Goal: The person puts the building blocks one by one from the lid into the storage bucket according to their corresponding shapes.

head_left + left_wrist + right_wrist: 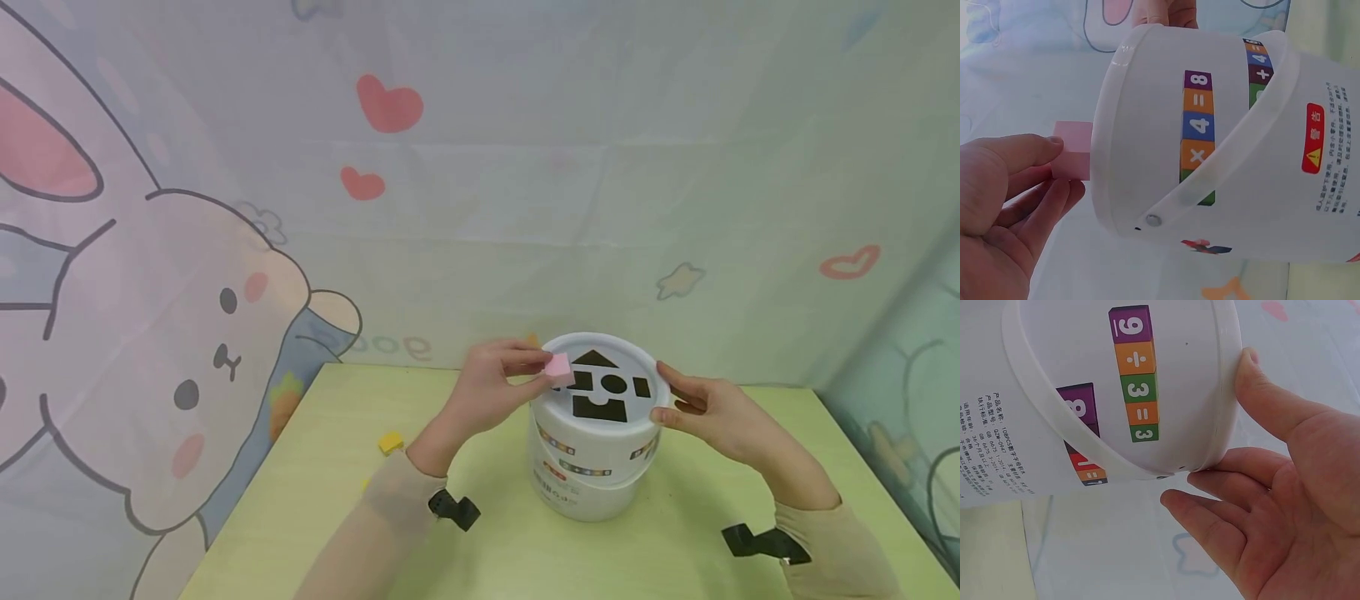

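A white bucket point(592, 496) stands upright on the table, its white lid point(641, 412) cut with dark holes: a triangle, a circle, rectangles and a notched shape. My left hand point(487, 387) pinches a small pink block point(558, 369) between thumb and fingers over the lid's left side. In the left wrist view the pink block point(1072, 150) is right at the lid's edge. On the opposite side, my right hand point(727, 421) rests thumb and fingertips against the rim, fingers spread and fairly straight. Its palm point(1304, 531) stays off the bucket in the right wrist view.
A yellow block point(391, 442) lies on the light green table point(337, 517), left of the bucket. Beside the left sleeve, a second bit of yellow shows, mostly hidden. The bucket's white handle point(1229, 162) hangs down its side. A printed cloth backdrop point(525, 208) rises behind the table.
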`<state>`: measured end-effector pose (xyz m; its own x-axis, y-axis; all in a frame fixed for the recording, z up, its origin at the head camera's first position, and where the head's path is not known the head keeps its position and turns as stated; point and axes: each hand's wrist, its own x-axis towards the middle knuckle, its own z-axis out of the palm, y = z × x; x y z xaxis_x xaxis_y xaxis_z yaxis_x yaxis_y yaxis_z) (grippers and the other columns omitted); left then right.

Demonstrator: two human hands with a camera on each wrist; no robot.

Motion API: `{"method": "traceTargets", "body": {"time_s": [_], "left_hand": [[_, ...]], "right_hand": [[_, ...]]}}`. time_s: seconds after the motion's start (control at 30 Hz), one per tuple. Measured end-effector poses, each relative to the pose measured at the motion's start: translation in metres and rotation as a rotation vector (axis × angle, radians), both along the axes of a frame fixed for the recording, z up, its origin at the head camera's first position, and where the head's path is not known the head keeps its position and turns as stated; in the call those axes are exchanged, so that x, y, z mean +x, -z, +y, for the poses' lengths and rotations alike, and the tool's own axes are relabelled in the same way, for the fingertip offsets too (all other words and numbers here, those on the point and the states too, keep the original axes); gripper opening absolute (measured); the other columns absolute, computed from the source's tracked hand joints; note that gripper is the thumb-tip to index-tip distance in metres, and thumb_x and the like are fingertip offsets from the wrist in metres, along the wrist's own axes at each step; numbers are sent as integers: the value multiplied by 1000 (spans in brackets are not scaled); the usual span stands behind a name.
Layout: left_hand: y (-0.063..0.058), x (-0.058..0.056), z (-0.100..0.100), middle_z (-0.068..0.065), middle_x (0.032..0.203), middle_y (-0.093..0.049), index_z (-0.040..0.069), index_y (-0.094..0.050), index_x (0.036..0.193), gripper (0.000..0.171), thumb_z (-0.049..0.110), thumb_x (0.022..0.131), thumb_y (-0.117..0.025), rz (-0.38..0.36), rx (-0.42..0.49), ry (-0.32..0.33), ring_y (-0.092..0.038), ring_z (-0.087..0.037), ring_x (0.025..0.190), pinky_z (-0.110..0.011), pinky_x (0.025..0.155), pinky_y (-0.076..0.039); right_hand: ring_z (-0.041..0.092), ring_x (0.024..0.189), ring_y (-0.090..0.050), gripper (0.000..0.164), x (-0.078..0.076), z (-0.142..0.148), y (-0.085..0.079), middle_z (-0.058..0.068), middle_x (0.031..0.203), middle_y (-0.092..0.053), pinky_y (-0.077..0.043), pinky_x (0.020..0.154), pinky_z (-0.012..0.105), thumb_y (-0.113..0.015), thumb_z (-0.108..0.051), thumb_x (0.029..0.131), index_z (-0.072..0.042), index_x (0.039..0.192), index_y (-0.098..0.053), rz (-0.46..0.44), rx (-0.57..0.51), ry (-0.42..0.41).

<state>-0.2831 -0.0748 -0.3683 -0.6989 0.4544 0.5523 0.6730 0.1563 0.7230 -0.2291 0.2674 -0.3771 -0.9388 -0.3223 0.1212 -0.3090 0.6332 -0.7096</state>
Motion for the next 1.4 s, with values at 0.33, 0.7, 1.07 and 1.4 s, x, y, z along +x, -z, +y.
{"method": "traceTargets", "body": {"time_s": [0.33,0.7,1.07,1.4], "left_hand": [[3,-5,20,-13,107,-71,-7,-78,119,28,1,93,-83,-20,-56,26,-78,-21,100,-28,87,-63],[1,-8,25,-12,108,-73,-4,-79,119,25,5,96,-81,-2,-150,-38,-76,-20,99,-20,83,-61],[0,-10,27,-14,117,-74,-3,-79,121,25,4,97,-79,-5,-238,-76,-74,-21,109,-18,86,-59],[3,-13,27,-12,116,-78,-2,-80,119,24,6,96,-80,59,-275,-81,-70,-22,111,-18,88,-57]], "right_hand": [[47,139,-54,81,-1,-4,1,27,164,-37,-54,104,55,-73,-34,105,1,165,-32,0,7,4],[48,138,-54,81,-1,-7,-1,27,164,-38,-54,104,55,-73,-34,104,1,165,-32,-3,11,2],[47,138,-55,80,-1,-7,0,26,164,-37,-54,104,54,-73,-32,105,2,165,-33,0,5,-2],[46,139,-54,82,1,-7,1,26,165,-37,-53,104,56,-72,-37,104,1,165,-32,4,6,10]]}}
